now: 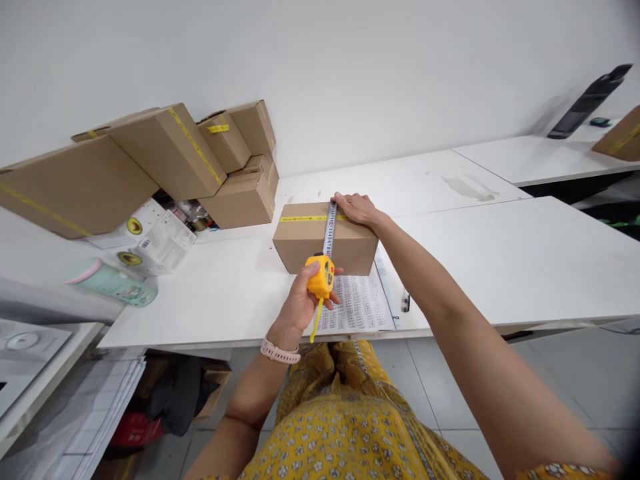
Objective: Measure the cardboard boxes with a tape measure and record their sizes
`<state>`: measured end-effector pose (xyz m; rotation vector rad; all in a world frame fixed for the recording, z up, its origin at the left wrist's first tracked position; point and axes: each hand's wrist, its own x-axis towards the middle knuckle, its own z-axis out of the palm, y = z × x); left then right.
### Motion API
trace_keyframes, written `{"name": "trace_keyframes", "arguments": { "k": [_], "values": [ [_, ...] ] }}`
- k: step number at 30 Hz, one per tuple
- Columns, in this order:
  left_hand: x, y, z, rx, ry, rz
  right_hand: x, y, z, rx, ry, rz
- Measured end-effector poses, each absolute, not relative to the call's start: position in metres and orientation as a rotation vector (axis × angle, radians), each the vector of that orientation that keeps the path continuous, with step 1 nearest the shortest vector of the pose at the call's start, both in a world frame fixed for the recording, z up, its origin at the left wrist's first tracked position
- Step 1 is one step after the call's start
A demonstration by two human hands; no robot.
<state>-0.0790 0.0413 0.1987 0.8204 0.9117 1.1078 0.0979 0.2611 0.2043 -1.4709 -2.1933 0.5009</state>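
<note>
A small cardboard box [305, 243] sealed with yellow tape stands on the white table [500, 260]. My left hand [303, 300] grips a yellow tape measure [321, 277] at the box's near edge. Its blade [330, 230] runs across the top of the box. My right hand [356, 208] rests on the far top edge, fingers pressing the blade's end down. A printed sheet [355, 303] lies under and in front of the box.
Several larger cardboard boxes [165, 153] are stacked at the back left, above white product cartons [150, 240] and a green cylinder [113, 283]. A pen [405, 301] lies by the sheet. A second table at the far right carries another box [623, 137] and a dark device [587, 103].
</note>
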Motion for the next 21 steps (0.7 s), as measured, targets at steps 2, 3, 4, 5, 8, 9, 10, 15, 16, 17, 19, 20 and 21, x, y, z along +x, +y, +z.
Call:
{"name": "trace_keyframes", "arguments": {
  "k": [2,3,4,5,8,9,10,15,16,17,19,20,21],
  "values": [
    [-0.072,0.036,0.195,0.809,0.907,1.119,0.097,0.264,0.201,-1.452,-2.179,0.504],
    [-0.069,0.034,0.194,0.807,0.901,1.119,0.097,0.265,0.199,-1.443,-2.173,0.507],
    [-0.065,0.032,0.193,0.807,0.892,1.115,0.097,0.266,0.198,-1.436,-2.171,0.507],
    [-0.061,0.030,0.192,0.808,0.883,1.112,0.097,0.266,0.197,-1.432,-2.173,0.505],
    [-0.054,0.026,0.190,0.806,0.870,1.119,0.097,0.266,0.196,-1.420,-2.187,0.490],
    [-0.053,0.025,0.189,0.804,0.869,1.125,0.097,0.265,0.196,-1.413,-2.189,0.490],
    [-0.053,0.025,0.188,0.804,0.868,1.128,0.097,0.265,0.197,-1.407,-2.187,0.493],
    [-0.054,0.028,0.185,0.813,0.857,1.122,0.097,0.257,0.203,-1.429,-2.188,0.529],
    [-0.054,0.029,0.184,0.818,0.858,1.120,0.097,0.256,0.204,-1.432,-2.188,0.542],
    [-0.054,0.029,0.184,0.826,0.861,1.118,0.097,0.254,0.205,-1.422,-2.174,0.566],
    [-0.053,0.028,0.183,0.864,0.869,1.111,0.098,0.252,0.206,-1.331,-2.079,0.650],
    [-0.052,0.026,0.184,0.896,0.869,1.108,0.099,0.252,0.207,-1.256,-1.998,0.696],
    [-0.052,0.023,0.184,0.937,0.863,1.104,0.101,0.251,0.209,-1.179,-1.902,0.728]
  ]
}}
